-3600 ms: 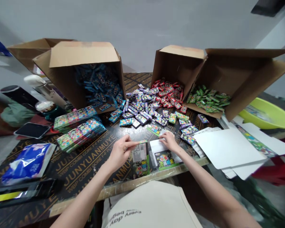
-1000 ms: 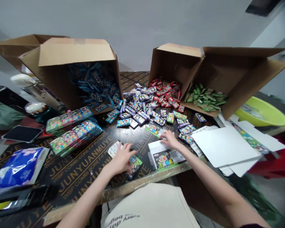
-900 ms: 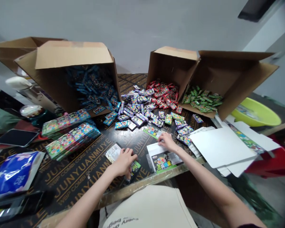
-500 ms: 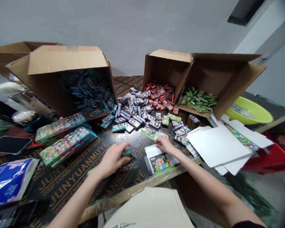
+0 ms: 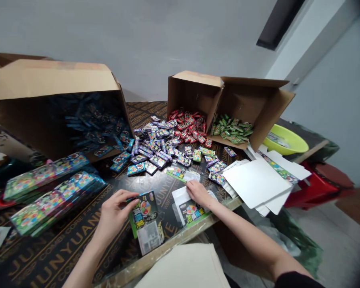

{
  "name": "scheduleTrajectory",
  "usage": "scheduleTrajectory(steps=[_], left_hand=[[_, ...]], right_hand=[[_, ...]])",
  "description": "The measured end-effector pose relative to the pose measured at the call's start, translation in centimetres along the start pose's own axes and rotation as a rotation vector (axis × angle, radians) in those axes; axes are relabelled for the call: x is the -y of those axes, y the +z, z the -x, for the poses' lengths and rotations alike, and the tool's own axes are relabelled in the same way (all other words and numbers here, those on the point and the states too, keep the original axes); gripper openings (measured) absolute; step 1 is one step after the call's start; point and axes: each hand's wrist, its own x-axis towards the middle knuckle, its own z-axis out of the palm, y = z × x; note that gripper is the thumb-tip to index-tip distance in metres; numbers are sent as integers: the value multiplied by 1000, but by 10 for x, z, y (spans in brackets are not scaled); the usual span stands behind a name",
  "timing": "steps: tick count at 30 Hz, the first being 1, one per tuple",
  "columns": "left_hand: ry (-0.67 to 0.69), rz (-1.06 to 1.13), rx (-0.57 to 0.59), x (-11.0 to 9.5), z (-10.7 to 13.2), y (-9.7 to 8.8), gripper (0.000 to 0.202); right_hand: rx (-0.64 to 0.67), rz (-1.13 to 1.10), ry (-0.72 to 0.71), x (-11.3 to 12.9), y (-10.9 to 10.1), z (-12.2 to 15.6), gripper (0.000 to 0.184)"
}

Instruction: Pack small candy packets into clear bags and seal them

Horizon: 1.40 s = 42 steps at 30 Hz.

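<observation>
My left hand pinches the top edge of a printed packaging bag, black and green with colourful lettering and a pale panel lower down. The bag lies or tilts near the front edge of the table. To its right, my right hand has its fingers closed at the white top of a second printed bag, which lies flat by the edge. Just beyond that hand lies another flat green-printed bag. Small purple candy packets are heaped behind both hands.
Open cartons hold blue packets, red packets and green packets. Joined packet strips lie at left. White sheets stick out past the table edge at right, near a yellow basin and a red stool.
My left hand has moved left, and the bag at its fingers now shows its printed face. My right hand stays at its bag. The whole view has turned to the right.
</observation>
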Motion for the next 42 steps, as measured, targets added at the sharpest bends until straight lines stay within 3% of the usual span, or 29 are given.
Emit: scheduleTrajectory(steps=[4, 8, 12, 16, 21, 27, 31, 33, 35, 37, 39, 40, 42], left_hand=[[37, -36, -20, -11, 5, 0, 15], [23, -26, -60, -18, 11, 1, 14], [-43, 42, -133, -17, 15, 3, 7], [-97, 135, -190, -16, 20, 3, 5], [-64, 116, -177, -24, 23, 3, 6], [-83, 9, -313, -27, 20, 13, 18], [-202, 234, -330, -20, 21, 18, 21], [-321, 576, -230, -10, 27, 23, 35], [-422, 962, 39, 3, 36, 33, 48], [-473, 1199, 362, 16, 47, 43, 53], [-470, 1233, 545, 21, 52, 46, 56], [-451, 1178, 569, 20, 52, 43, 56], [-365, 913, 501, 11, 45, 26, 56]], right_hand=[[-3, -150, 41, 8, -22, -18, 11], [-19, -389, 37, 47, -48, -57, 15], [185, -811, -29, 109, -65, -87, 22], [439, -873, -140, 147, -58, -99, 23], [558, -824, -163, 153, -44, -105, 19], [577, -874, -135, 153, -41, -106, 20], [476, -1071, 30, 158, -31, -94, 21], [390, -1179, 144, 165, -25, -83, 22], [288, -1256, 224, 174, -20, -71, 16], [187, -1320, 252, 181, -19, -62, 17], [82, -1338, 244, 181, -20, -61, 22], [24, -1317, 241, 176, -21, -62, 23], [-88, -1177, 233, 154, -25, -66, 25]])
